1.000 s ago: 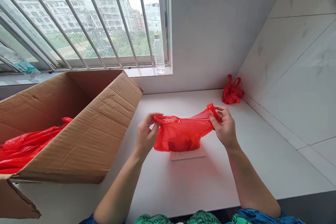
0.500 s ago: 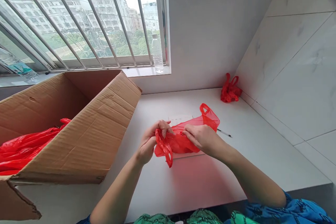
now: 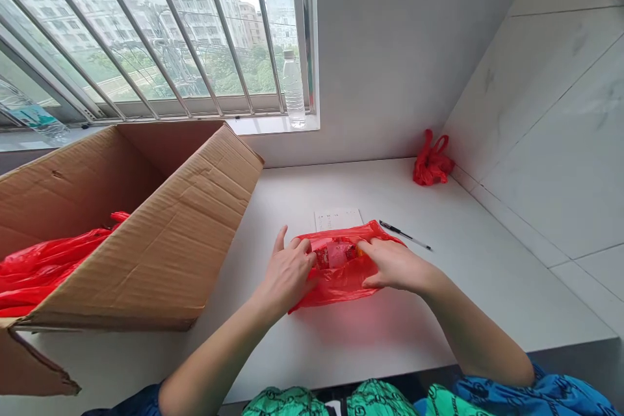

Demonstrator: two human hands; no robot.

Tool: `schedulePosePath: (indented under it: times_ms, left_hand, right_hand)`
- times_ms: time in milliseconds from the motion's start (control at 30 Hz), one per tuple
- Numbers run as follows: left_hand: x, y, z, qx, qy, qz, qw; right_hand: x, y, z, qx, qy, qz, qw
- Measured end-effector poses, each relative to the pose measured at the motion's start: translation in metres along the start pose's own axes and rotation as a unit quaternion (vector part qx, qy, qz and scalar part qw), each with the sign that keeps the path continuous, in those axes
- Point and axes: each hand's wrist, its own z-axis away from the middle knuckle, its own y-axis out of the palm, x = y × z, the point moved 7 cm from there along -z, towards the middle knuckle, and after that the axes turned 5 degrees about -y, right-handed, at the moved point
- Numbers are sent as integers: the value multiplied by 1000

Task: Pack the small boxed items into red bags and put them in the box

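A thin red plastic bag [image 3: 341,286] lies on the white counter in front of me, its mouth spread apart. Inside its mouth, small red patterned packets [image 3: 336,253] show, with a bit of yellow at the right. My left hand [image 3: 291,273] is at the bag's left side, thumb raised away and fingertips reaching over the rim to the inside. At the right side, my right hand [image 3: 394,264] has its fingers in the mouth and its thumb apart. The fingertips of both hands are partly hidden by the bag.
A cardboard box [image 3: 151,234] holding red plastic bags [image 3: 53,260] stands at the left. Behind my bag lie a white paper [image 3: 337,217] and a black pen [image 3: 404,234]. A knotted red bag [image 3: 431,159] sits in the far right corner. A plastic bottle [image 3: 293,91] stands on the windowsill.
The bag, bunched with its handles sticking out half a second ago, is now spread with its contents showing. My left thumb has lifted off it. The pen and paper are more exposed.
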Motion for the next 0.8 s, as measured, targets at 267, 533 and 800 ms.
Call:
schedulePosePath:
  times_ms: [267, 533, 800]
  left_hand:
    - [-5, 11, -16, -12, -38, -6, 999]
    - [23, 39, -23, -46, -33, 71, 996]
    - [24, 16, -21, -90, -57, 336, 936]
  right_hand:
    - [10, 1, -35, -138, -84, 17, 987]
    - [-5, -9, -34, -190, -105, -169, 961]
    - [-16, 0, -46, -187, -87, -542, 814]
